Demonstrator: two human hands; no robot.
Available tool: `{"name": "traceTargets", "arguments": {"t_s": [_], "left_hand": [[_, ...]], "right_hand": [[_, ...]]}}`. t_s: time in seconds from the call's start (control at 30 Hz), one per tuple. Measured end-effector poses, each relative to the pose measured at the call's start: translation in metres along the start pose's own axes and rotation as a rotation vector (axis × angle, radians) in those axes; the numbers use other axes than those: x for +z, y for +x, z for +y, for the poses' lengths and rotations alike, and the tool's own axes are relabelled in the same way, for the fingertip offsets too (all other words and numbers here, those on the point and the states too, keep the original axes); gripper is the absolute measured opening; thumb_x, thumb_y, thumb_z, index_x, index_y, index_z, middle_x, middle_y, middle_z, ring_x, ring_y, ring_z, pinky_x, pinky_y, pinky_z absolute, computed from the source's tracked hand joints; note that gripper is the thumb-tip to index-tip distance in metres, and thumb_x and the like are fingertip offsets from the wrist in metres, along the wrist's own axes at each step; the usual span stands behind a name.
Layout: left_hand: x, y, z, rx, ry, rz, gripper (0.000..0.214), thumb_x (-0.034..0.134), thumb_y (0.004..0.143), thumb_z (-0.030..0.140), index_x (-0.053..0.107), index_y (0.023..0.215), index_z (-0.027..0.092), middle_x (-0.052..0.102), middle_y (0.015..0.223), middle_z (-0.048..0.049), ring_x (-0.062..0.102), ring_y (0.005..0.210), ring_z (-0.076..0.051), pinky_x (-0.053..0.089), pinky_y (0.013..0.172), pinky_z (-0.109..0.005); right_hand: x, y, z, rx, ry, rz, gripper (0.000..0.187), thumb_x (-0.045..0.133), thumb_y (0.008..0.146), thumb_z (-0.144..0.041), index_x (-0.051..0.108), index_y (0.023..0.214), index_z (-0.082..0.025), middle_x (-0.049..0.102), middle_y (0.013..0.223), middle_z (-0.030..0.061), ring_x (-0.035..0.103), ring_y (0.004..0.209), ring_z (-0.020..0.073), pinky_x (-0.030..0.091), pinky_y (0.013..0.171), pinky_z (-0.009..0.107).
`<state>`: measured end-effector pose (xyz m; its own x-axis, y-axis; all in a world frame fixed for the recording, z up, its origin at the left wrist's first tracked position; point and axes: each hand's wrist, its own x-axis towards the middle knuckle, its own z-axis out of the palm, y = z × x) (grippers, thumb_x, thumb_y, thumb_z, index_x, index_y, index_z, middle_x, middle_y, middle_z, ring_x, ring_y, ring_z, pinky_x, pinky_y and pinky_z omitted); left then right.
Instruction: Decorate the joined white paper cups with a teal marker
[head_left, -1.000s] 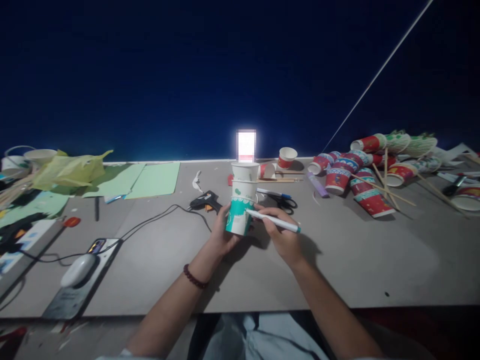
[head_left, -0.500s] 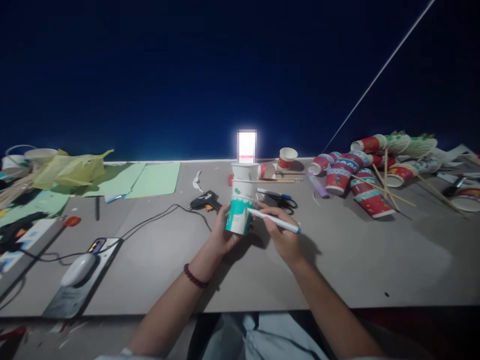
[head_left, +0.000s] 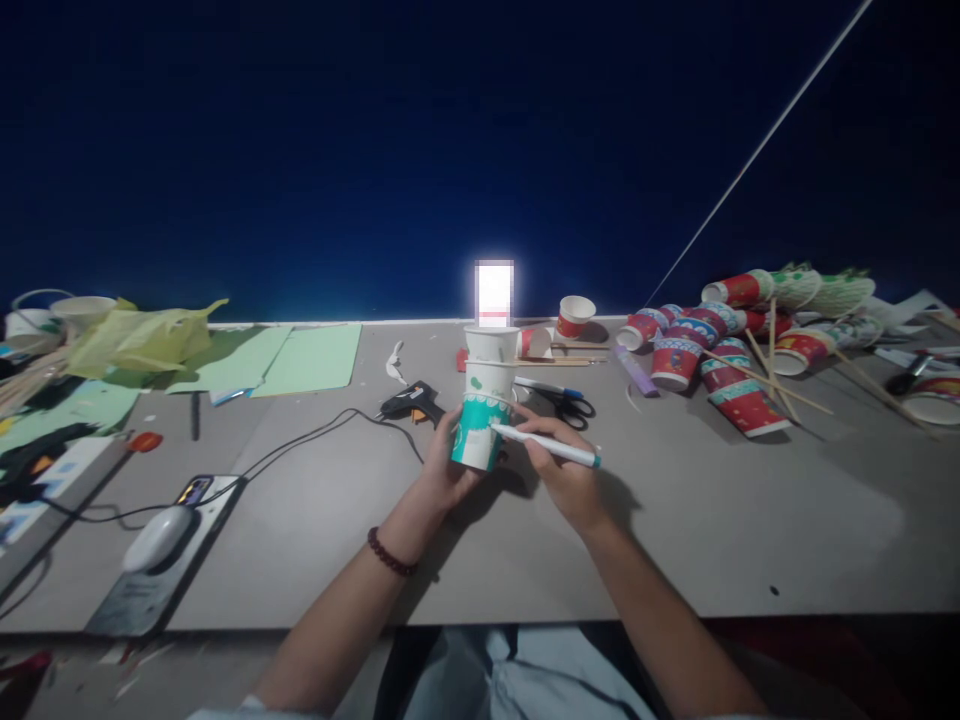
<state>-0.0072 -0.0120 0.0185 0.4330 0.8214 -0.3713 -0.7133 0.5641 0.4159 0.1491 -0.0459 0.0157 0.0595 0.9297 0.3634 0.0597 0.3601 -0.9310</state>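
My left hand (head_left: 448,465) is wrapped around the lower part of a stack of paper cups (head_left: 486,385), held slightly tilted above the table. The lowest cup is coloured teal with a white patch, and the upper ones are mostly white. In my right hand (head_left: 564,470) is a white marker (head_left: 551,443) with a teal end, its tip at the teal cup's side. A black glue gun (head_left: 411,402) lies just left of the cups. Right behind my right hand are black-handled scissors (head_left: 576,408) and a pen (head_left: 547,387).
Decorated paper cup chains (head_left: 679,350) and wooden sticks pile up on the right. A red cup (head_left: 576,316) stands at the back. On the left are green sheets (head_left: 311,360), a yellow plastic bag (head_left: 142,340), a phone (head_left: 161,590) under a white case (head_left: 157,538), and a power strip (head_left: 64,500).
The marker tip has shifted slightly left and down along the teal cup. Both hands keep their holds.
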Motion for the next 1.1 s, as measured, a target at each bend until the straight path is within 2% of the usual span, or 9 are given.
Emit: {"name": "traceTargets", "arguments": {"t_s": [0.2, 0.37, 0.53, 0.73, 0.87, 1.1], "left_hand": [[-0.0006, -0.0002, 0.0004, 0.013, 0.021, 0.056, 0.031, 0.054, 0.086, 0.038, 0.064, 0.094, 0.010, 0.071, 0.079, -0.0108, 0.066, 0.062, -0.021, 0.055, 0.057, -0.033], [-0.0023, 0.0002, 0.0003, -0.006, 0.023, 0.035, 0.032, 0.051, 0.086, 0.038, 0.065, 0.090, 0.009, 0.069, 0.073, -0.0112, 0.067, 0.062, -0.022, 0.054, 0.057, -0.033], [-0.0022, 0.0010, 0.0002, 0.020, 0.028, 0.049, 0.030, 0.054, 0.086, 0.038, 0.064, 0.092, 0.010, 0.071, 0.077, -0.0104, 0.066, 0.060, -0.021, 0.055, 0.056, -0.034], [0.0000, 0.0000, 0.0008, 0.011, 0.029, 0.038, 0.032, 0.051, 0.087, 0.038, 0.064, 0.091, 0.009, 0.070, 0.075, -0.0099, 0.066, 0.061, -0.021, 0.054, 0.055, -0.033], [0.0014, -0.0014, 0.0006, 0.003, 0.028, 0.009, 0.032, 0.054, 0.085, 0.039, 0.065, 0.092, 0.010, 0.070, 0.074, -0.0103, 0.067, 0.063, -0.022, 0.054, 0.056, -0.032], [-0.0008, 0.0002, -0.0002, 0.021, 0.029, 0.041, 0.032, 0.053, 0.086, 0.039, 0.065, 0.092, 0.010, 0.070, 0.077, -0.0101, 0.064, 0.060, -0.020, 0.054, 0.055, -0.034]], "right_hand": [[0.0001, -0.0006, 0.0013, -0.004, -0.013, -0.013, 0.009, 0.062, 0.084, -0.025, 0.070, 0.088, -0.026, 0.075, 0.112, 0.0042, 0.064, 0.117, 0.0262, 0.049, 0.103, 0.042], [0.0001, -0.0001, -0.0006, -0.004, -0.017, 0.047, 0.010, 0.061, 0.086, -0.028, 0.069, 0.092, -0.026, 0.075, 0.109, 0.0045, 0.068, 0.111, 0.0247, 0.053, 0.096, 0.039], [-0.0013, 0.0009, -0.0010, -0.019, -0.022, -0.006, 0.008, 0.062, 0.084, -0.025, 0.070, 0.086, -0.026, 0.077, 0.101, 0.0040, 0.066, 0.115, 0.0273, 0.053, 0.096, 0.041], [0.0004, -0.0003, 0.0003, 0.018, 0.033, 0.022, 0.009, 0.062, 0.086, -0.028, 0.069, 0.089, -0.025, 0.076, 0.106, 0.0044, 0.067, 0.112, 0.0267, 0.052, 0.099, 0.042], [0.0008, -0.0009, 0.0024, 0.047, 0.080, 0.038, 0.010, 0.062, 0.087, -0.030, 0.069, 0.092, -0.026, 0.074, 0.111, 0.0046, 0.069, 0.107, 0.0259, 0.056, 0.092, 0.041], [-0.0030, 0.0000, -0.0017, -0.010, 0.017, -0.014, 0.009, 0.062, 0.084, -0.022, 0.071, 0.086, -0.026, 0.077, 0.103, 0.0035, 0.066, 0.115, 0.0270, 0.052, 0.099, 0.041]]}}
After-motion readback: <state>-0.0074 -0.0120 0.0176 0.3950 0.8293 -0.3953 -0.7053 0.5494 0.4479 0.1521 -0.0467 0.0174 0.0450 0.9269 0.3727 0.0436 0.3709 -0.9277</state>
